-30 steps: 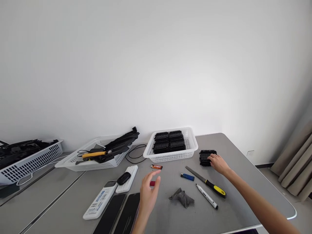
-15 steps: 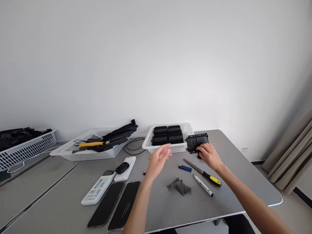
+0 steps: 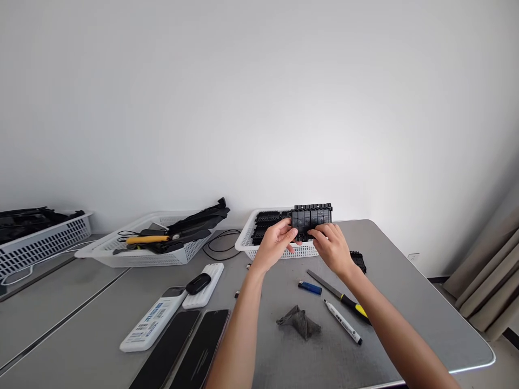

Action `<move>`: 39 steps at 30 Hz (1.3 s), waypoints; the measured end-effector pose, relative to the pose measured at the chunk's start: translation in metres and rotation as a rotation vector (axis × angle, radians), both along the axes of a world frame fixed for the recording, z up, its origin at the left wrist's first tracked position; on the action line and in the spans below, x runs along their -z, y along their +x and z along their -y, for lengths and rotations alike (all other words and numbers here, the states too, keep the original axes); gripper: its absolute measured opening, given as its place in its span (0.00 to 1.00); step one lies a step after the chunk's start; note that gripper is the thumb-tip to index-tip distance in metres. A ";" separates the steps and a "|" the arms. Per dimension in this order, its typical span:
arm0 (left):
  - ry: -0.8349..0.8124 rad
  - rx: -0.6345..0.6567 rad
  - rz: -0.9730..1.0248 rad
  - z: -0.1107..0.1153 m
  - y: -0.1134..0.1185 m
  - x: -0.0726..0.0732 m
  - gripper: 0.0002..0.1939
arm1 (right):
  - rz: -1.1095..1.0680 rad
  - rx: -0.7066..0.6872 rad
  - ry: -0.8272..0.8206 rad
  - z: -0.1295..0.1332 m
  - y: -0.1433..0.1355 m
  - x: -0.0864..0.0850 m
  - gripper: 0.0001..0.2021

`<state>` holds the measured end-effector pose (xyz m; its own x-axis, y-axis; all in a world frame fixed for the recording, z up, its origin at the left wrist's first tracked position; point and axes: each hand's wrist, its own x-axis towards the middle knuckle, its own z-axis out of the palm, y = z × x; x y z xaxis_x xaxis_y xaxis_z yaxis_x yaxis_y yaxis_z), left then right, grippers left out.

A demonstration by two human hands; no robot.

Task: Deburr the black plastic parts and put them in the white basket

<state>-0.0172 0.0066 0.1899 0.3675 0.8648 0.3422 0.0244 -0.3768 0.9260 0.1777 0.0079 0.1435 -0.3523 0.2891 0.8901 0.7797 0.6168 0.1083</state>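
A black ribbed plastic part [image 3: 310,217], flat and rectangular with a toothed top edge, is held up between my two hands. My left hand [image 3: 276,242] grips its lower left corner with thumb and fingers. On the lower right side, my right hand [image 3: 330,246] has its fingers closed on the same part. Behind it stands a white basket [image 3: 244,237] with several similar black parts [image 3: 265,224] stacked inside, partly hidden by the held one. Another black part [image 3: 358,261] lies on the table beyond my right wrist.
Nearer on the grey table [image 3: 413,313] lie a blue lighter [image 3: 310,287], a file [image 3: 324,283] with a black-and-yellow handle, a marker [image 3: 343,322] and a crumpled grey cloth [image 3: 299,322]. Phones [image 3: 200,348] and power banks [image 3: 156,321] lie left. Farther left are more baskets [image 3: 178,256].
The black part has moved left and up in front of the basket. My left hand has come over and taken hold of it too. The part lying behind my right wrist is now more visible.
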 end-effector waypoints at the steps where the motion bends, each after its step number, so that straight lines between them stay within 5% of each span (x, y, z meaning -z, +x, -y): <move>1: -0.003 -0.001 0.007 -0.004 0.000 0.002 0.30 | 0.001 0.014 -0.014 -0.002 -0.002 0.000 0.13; 4: -0.022 -0.039 0.044 -0.015 0.002 0.011 0.30 | -0.068 0.089 -0.020 -0.001 -0.011 0.010 0.16; 8: -0.105 -0.178 0.148 -0.030 0.001 0.027 0.28 | -0.273 0.199 0.004 0.011 -0.023 0.049 0.14; 11: -0.159 -0.296 0.200 -0.041 -0.003 0.035 0.28 | -0.126 0.180 -0.370 0.020 -0.025 0.086 0.13; 15: -0.160 -0.278 0.222 -0.047 -0.005 0.037 0.26 | 0.133 0.276 -0.982 0.022 -0.024 0.119 0.11; 18: -0.138 -0.219 0.224 -0.046 -0.003 0.036 0.24 | 0.197 0.323 -1.124 0.020 -0.026 0.128 0.10; 26: -0.079 -0.158 0.178 -0.036 0.002 0.029 0.25 | 0.106 0.317 -1.157 0.016 -0.048 0.137 0.08; 31: -0.064 -0.190 0.236 -0.029 -0.002 0.022 0.27 | -0.038 0.106 -1.193 0.001 -0.033 0.112 0.08; 34: -0.033 -0.224 0.286 -0.026 -0.006 0.018 0.28 | -0.181 -0.003 -1.151 -0.016 -0.004 0.073 0.13; 36: -0.018 -0.246 0.313 -0.024 -0.007 0.016 0.29 | -0.456 -0.121 -1.138 -0.024 0.015 0.043 0.08; 39: -0.027 -0.271 0.340 -0.022 -0.006 0.014 0.31 | -0.805 -0.419 -1.080 -0.028 0.027 0.005 0.09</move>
<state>-0.0230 0.0287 0.1756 -0.0039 0.9248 0.3804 -0.1887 -0.3743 0.9079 0.2048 0.0364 0.1389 -0.0895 0.9508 0.2966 0.1409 0.3069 -0.9413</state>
